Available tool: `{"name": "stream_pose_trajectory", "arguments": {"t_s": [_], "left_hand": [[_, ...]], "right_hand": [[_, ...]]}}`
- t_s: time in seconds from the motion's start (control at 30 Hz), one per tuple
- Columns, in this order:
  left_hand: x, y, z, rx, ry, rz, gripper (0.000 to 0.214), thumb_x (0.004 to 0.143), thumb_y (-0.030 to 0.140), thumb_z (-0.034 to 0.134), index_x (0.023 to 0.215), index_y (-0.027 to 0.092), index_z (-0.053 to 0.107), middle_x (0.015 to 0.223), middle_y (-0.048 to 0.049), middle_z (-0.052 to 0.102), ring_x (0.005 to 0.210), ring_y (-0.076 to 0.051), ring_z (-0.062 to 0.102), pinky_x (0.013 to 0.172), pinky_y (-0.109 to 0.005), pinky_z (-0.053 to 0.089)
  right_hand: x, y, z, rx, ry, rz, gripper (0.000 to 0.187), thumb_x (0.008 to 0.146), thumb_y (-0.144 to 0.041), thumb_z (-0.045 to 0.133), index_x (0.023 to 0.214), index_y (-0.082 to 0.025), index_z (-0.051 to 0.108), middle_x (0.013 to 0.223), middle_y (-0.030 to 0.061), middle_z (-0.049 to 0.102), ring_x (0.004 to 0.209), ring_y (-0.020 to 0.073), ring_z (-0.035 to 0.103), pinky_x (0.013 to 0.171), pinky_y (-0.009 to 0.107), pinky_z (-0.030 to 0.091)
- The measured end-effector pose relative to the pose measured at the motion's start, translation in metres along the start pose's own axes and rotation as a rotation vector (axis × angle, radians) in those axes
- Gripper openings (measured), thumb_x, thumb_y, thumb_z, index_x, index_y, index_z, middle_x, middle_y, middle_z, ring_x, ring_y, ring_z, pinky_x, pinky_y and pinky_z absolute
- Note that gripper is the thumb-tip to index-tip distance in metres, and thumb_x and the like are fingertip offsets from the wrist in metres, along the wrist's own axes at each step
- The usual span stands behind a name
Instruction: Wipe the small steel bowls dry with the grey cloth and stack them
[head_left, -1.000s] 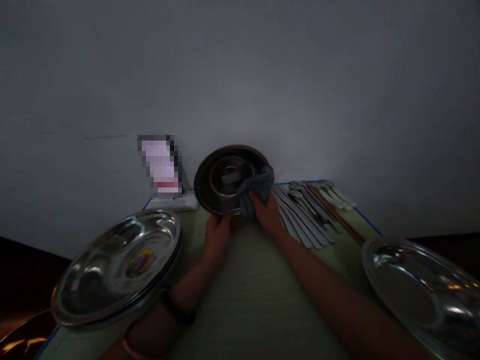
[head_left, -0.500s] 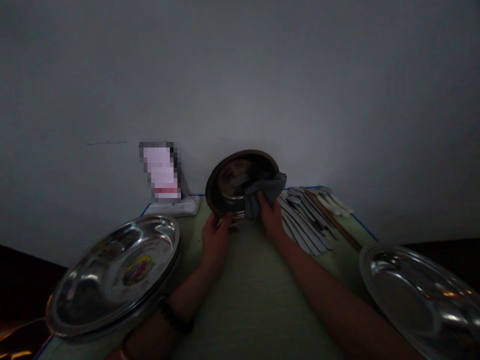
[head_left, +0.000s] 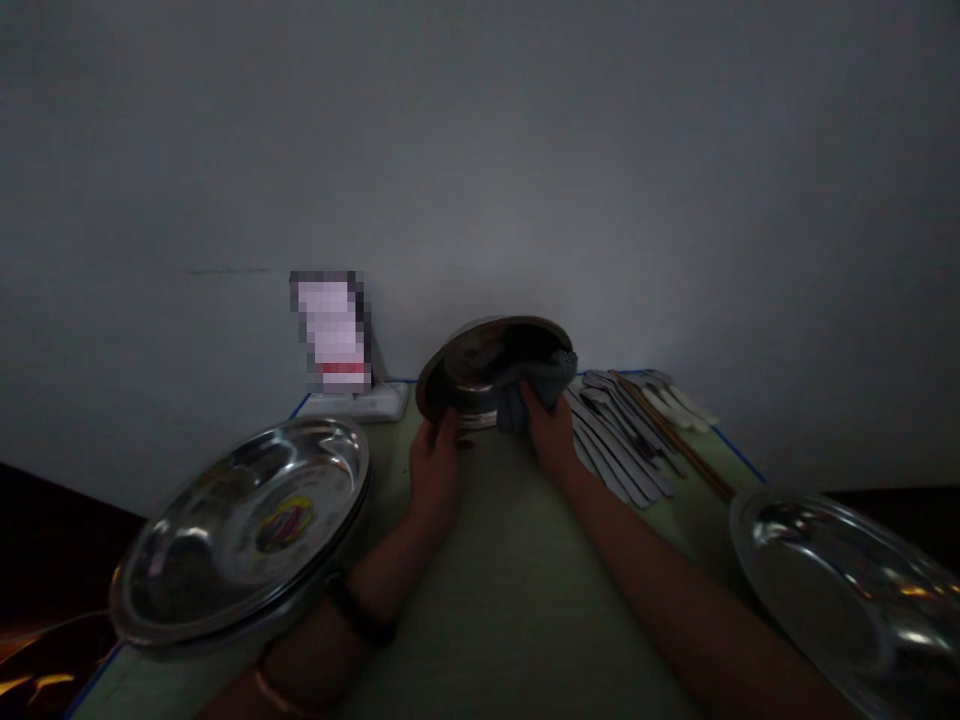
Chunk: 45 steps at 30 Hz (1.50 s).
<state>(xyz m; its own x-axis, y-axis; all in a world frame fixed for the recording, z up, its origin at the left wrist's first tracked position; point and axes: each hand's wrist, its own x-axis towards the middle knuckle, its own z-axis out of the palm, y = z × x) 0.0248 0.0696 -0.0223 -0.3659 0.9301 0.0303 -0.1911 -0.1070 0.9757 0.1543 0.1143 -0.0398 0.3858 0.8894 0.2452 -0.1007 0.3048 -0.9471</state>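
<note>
A round steel plate (head_left: 480,365) is held tilted above the far middle of the green table (head_left: 495,590). My left hand (head_left: 435,470) grips the plate's near left rim with closed fingers. My right hand (head_left: 550,432) is closed on a grey cloth (head_left: 534,388) and presses it against the plate's right side. The cloth wraps over the rim there and hides part of it.
A stack of steel plates (head_left: 240,530) sits at the near left, one bearing a sticker. Another steel plate (head_left: 847,590) lies at the near right. Several spoons and chopsticks (head_left: 637,425) lie at the far right. A white box (head_left: 352,402) stands against the wall.
The plate has tipped from nearly upright toward flat and shifted slightly right. Both hands and the cloth moved with it.
</note>
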Motion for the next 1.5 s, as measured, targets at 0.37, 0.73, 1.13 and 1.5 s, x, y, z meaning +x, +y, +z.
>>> {"name": "stream_pose_trajectory", "arguments": {"t_s": [0.37,0.73,1.13,1.5], "left_hand": [[-0.004,0.001,0.0,0.167,-0.119,-0.025,0.022,0.065,0.033,0.071,0.076,0.014,0.07,0.071,-0.0038,0.07,0.061,-0.016,0.06,0.058,-0.027,0.048],[0.0,-0.002,-0.002,0.096,-0.087,0.003,0.04,0.067,0.036,0.073,0.099,0.014,0.066,0.094,-0.007,0.071,0.073,-0.017,0.064,0.061,-0.028,0.054],[0.004,-0.006,0.0,0.012,-0.032,0.03,0.05,0.077,0.038,0.062,0.124,0.019,0.057,0.127,-0.0103,0.062,0.101,-0.022,0.064,0.067,-0.027,0.054],[-0.004,0.003,0.002,0.164,-0.141,0.105,0.025,0.066,0.026,0.072,0.089,0.017,0.071,0.1,-0.0088,0.073,0.109,-0.028,0.062,0.093,-0.04,0.048]], "right_hand": [[-0.003,-0.005,0.001,-0.082,-0.084,0.049,0.045,0.075,-0.054,0.063,0.098,-0.016,0.069,0.101,0.0091,0.073,0.102,0.0246,0.065,0.089,0.037,0.048],[-0.001,-0.001,0.0,-0.039,-0.048,0.03,0.047,0.075,-0.056,0.063,0.099,-0.017,0.068,0.102,0.0089,0.073,0.1,0.0243,0.065,0.088,0.038,0.049],[-0.001,-0.001,-0.001,-0.08,-0.041,-0.01,0.043,0.075,-0.052,0.062,0.1,-0.016,0.065,0.103,0.0097,0.071,0.103,0.0253,0.063,0.093,0.042,0.046],[-0.006,0.01,0.008,-0.33,0.078,-0.224,0.06,0.083,-0.05,0.047,0.129,-0.014,0.037,0.135,0.021,0.042,0.128,0.0283,0.04,0.109,0.047,0.029]]}}
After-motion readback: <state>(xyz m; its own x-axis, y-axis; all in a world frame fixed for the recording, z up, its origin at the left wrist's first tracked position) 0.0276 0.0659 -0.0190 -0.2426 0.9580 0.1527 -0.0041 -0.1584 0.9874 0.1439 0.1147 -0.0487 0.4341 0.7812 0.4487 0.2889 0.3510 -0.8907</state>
